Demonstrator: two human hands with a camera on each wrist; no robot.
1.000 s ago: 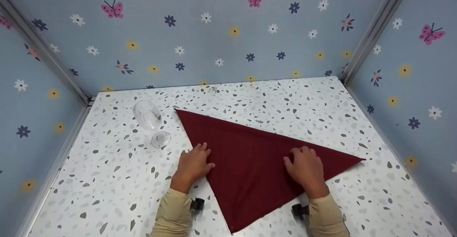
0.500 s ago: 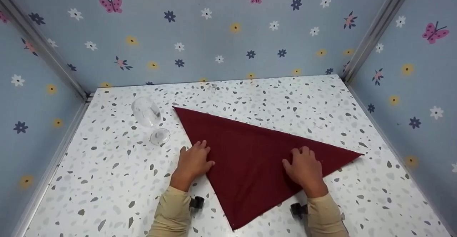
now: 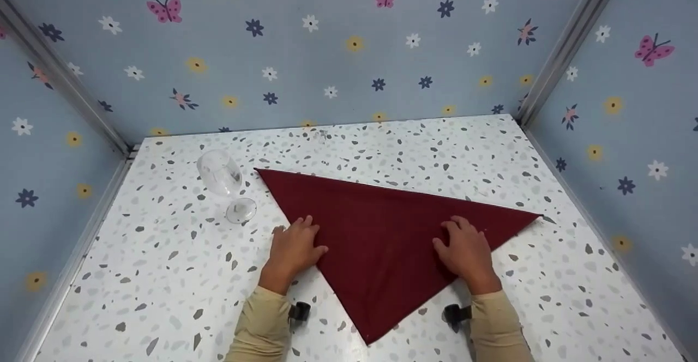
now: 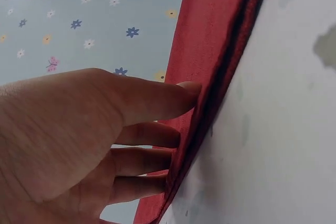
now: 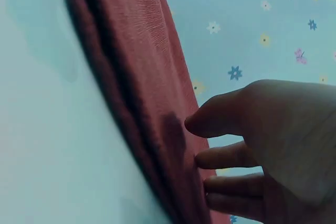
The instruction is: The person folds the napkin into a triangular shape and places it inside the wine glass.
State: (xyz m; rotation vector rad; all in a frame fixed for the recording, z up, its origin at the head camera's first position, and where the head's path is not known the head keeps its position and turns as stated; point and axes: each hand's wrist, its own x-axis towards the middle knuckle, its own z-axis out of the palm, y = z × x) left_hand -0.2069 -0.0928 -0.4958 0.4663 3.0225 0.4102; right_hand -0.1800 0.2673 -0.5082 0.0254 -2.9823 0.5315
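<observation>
The cloth (image 3: 376,225) lies mid-frame, a triangle on the surface (image 3: 163,275). Left hand (image 3: 293,248) at its left edge, right hand (image 3: 467,250) toward its right corner, fingers loosely spread, gripping nothing. Aligning it seems in hand; next likely calls for light, even pressure.

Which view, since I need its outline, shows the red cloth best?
The head view: all three corners of the red cloth show, with the left hand and right hand covering parts. The left wrist view shows just a close strip along its layered edge; the right wrist view, another edge strip, partly blurred.
</observation>
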